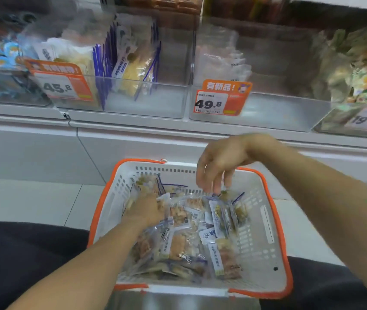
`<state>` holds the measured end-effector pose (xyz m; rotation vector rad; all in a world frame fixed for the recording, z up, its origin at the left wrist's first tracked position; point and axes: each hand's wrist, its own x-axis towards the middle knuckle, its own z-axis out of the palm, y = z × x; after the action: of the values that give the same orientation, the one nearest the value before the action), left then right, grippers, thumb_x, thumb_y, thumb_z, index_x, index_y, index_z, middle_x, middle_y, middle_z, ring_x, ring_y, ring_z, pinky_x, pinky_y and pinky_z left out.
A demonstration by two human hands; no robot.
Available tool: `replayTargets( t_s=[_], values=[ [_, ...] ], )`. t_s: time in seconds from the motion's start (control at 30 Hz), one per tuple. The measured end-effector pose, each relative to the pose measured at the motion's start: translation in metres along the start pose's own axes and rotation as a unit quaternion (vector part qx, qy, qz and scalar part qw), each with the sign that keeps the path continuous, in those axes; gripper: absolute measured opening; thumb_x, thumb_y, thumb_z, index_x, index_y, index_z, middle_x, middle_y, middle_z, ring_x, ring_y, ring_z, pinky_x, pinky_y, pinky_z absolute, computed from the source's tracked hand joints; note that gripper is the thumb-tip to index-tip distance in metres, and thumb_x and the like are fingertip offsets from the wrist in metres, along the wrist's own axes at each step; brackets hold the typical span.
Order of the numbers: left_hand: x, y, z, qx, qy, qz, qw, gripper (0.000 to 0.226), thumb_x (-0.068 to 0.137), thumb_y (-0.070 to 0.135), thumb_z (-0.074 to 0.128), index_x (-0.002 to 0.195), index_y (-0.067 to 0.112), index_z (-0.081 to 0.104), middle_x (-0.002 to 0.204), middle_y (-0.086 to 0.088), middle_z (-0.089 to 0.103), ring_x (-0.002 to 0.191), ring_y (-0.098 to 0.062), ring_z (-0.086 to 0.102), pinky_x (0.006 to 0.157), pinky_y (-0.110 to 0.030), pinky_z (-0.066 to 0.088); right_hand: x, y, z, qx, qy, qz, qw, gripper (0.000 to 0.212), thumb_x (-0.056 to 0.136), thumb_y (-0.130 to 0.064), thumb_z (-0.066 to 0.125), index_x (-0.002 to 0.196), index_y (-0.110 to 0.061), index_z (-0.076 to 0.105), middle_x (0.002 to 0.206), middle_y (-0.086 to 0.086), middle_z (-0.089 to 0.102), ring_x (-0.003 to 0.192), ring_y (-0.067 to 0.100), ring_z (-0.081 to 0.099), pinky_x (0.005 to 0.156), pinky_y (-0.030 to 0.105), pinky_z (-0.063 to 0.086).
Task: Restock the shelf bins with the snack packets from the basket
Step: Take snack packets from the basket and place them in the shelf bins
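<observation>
Dark trouser knees flank a white slotted plastic basket with an orange rim, heaped with clear snack packets. Left hand is buried among the packets at the basket's far-left side; its fingers are hidden, so I cannot tell their state. Right hand hovers over the basket's far rim, fingers apart, hanging down, gripping nothing. Beyond the basket, clear shelf bins sit partly filled, with room at the front.
</observation>
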<state>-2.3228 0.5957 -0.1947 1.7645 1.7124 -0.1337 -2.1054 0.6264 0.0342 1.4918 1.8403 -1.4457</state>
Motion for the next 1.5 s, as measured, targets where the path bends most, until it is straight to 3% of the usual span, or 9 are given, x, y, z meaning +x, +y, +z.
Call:
replayTargets(
  t_s=[0.13,0.3,0.43,0.53,0.77,0.93,1.13,1.27,1.5],
  values=[
    [-0.007,-0.033,0.041,0.022,-0.057,0.006,0.998,0.097,0.087,0.033,0.067,0.159,0.017,0.005,0.164,-0.011,0.016,0.147,-0.033,0.027,0.116,-0.040,0.032,0.125,0.026,0.095,-0.068,0.004,0.089,0.994,0.040,0.098,-0.028,0.063,0.126,0.000,0.064,0.118,0.018,0.070,0.103,0.032,0.071,0.089,0.043,0.060],
    [-0.006,-0.037,0.049,-0.106,0.026,0.024,0.994,0.061,0.084,0.016,0.070,0.138,0.006,0.043,0.135,-0.011,0.054,0.123,-0.029,0.053,0.093,-0.029,0.044,0.207,0.048,0.168,0.189,0.197,0.079,0.959,0.068,0.096,-0.021,0.062,0.152,-0.006,0.026,0.131,0.019,0.059,0.115,0.034,0.059,0.086,0.039,0.052],
    [-0.005,-0.047,0.055,-0.103,0.052,0.005,0.993,0.061,0.086,0.016,0.068,0.141,0.012,0.044,0.140,-0.014,0.047,0.132,-0.032,0.043,0.101,-0.032,0.038,0.231,0.039,0.189,0.347,0.270,0.074,0.895,0.040,0.090,-0.013,0.070,0.123,-0.009,0.047,0.103,0.012,0.065,0.087,0.019,0.057,0.065,0.022,0.047],
    [0.001,-0.044,0.054,-0.102,0.041,-0.026,0.994,0.052,0.084,0.018,0.067,0.133,0.014,0.050,0.137,-0.013,0.049,0.129,-0.033,0.045,0.103,-0.039,0.042,0.237,0.034,0.186,0.326,0.266,0.073,0.904,0.016,0.088,-0.011,0.063,0.077,-0.011,0.052,0.072,0.008,0.056,0.067,0.020,0.051,0.054,0.031,0.045],
    [0.001,-0.020,0.012,-0.152,0.180,-0.102,0.967,0.043,0.100,0.037,0.046,0.083,0.004,0.069,0.097,-0.014,0.064,0.088,-0.030,0.062,0.079,-0.039,0.054,0.201,0.047,0.149,0.544,0.191,-0.061,0.815,0.019,0.084,0.012,0.058,0.083,-0.007,0.059,0.089,0.017,0.067,0.067,0.020,0.064,0.059,0.031,0.053],
    [-0.011,0.009,-0.040,-0.654,-0.071,-0.074,0.749,0.056,0.103,0.050,0.041,0.118,0.001,0.062,0.098,-0.026,0.073,0.092,-0.039,0.073,0.074,-0.043,0.059,0.160,0.061,0.122,0.447,0.247,-0.149,0.847,0.035,0.084,0.014,0.065,0.093,-0.017,0.080,0.138,-0.004,0.056,0.124,0.005,0.051,0.091,0.021,0.051],
    [-0.022,0.014,-0.069,-0.571,-0.104,0.044,0.813,0.028,0.100,0.011,0.055,0.127,0.006,0.062,0.113,-0.012,0.074,0.108,-0.030,0.070,0.093,-0.049,0.054,0.113,0.064,0.102,0.355,0.255,-0.152,0.886,0.038,0.080,0.014,0.062,0.091,-0.017,0.081,0.117,-0.003,0.073,0.105,0.018,0.069,0.087,0.028,0.057],
    [-0.036,0.019,-0.097,-0.458,-0.148,0.097,0.871,0.023,0.097,0.013,0.061,0.120,0.012,0.065,0.111,-0.012,0.074,0.106,-0.029,0.070,0.094,-0.048,0.055,0.088,0.054,0.095,0.403,0.317,-0.162,0.843,0.034,0.077,0.002,0.082,0.102,-0.011,0.063,0.105,0.010,0.072,0.083,0.021,0.071,0.068,0.027,0.056],
    [-0.065,0.044,-0.163,-0.320,0.031,0.176,0.930,0.018,0.087,0.026,0.076,0.098,0.012,0.075,0.088,-0.002,0.078,0.079,-0.013,0.073,0.078,-0.031,0.055,0.053,0.009,0.082,0.459,0.401,-0.208,0.765,0.079,0.067,0.000,0.091,0.130,-0.023,0.048,0.096,0.014,0.072,0.072,0.022,0.074,0.062,0.032,0.059]
  ],
)
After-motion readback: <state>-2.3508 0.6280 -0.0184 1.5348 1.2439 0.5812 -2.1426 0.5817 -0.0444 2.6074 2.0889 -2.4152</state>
